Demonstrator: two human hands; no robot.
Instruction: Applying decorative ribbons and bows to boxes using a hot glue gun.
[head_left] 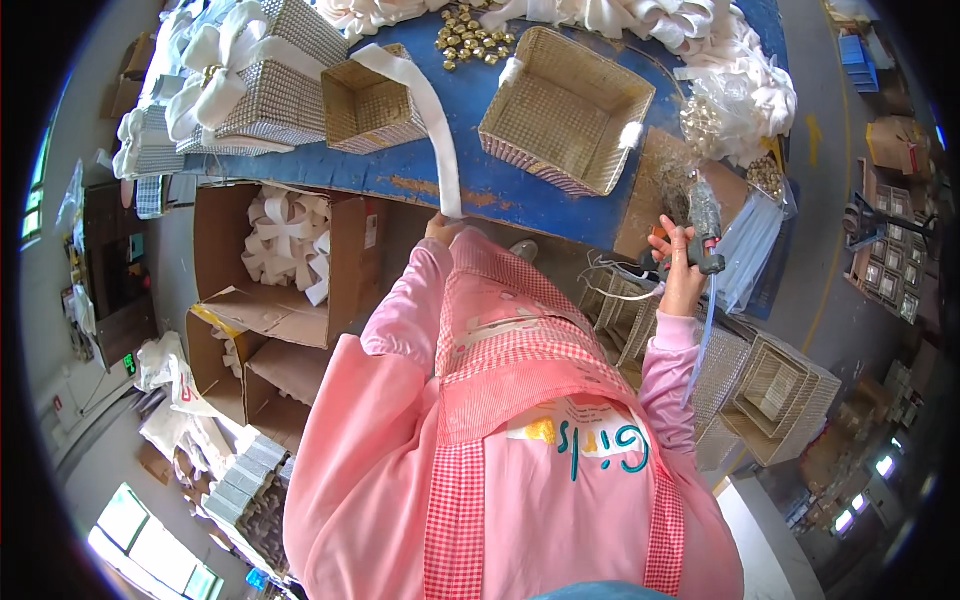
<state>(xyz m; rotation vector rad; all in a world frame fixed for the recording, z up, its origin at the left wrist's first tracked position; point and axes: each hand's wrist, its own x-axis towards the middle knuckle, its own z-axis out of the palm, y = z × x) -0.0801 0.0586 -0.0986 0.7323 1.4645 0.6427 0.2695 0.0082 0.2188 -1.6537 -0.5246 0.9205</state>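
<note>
My left hand (441, 231), at the table's front edge, is closed on the lower end of a white ribbon strip (437, 130). The strip runs up and curves over the rim of a small woven basket (412, 122). On the right, my right hand (681, 275) is around the handle of a glue gun (706, 214), with some fingers stretched out. The gun's nozzle points away from me over a stained cardboard sheet (640, 205). A long translucent glue stick (711, 310) hangs from its back end. A larger woven basket (572, 188) lies between my hands, its inside facing up.
Gold bells (470, 42) lie at the back of the blue table (400, 178). Baskets with white bows (215, 88) stand at left; more bows are heaped at back right. Below are a carton of ribbon bows (345, 265) and stacked baskets (775, 395). Clear glue sticks (745, 255) lie right.
</note>
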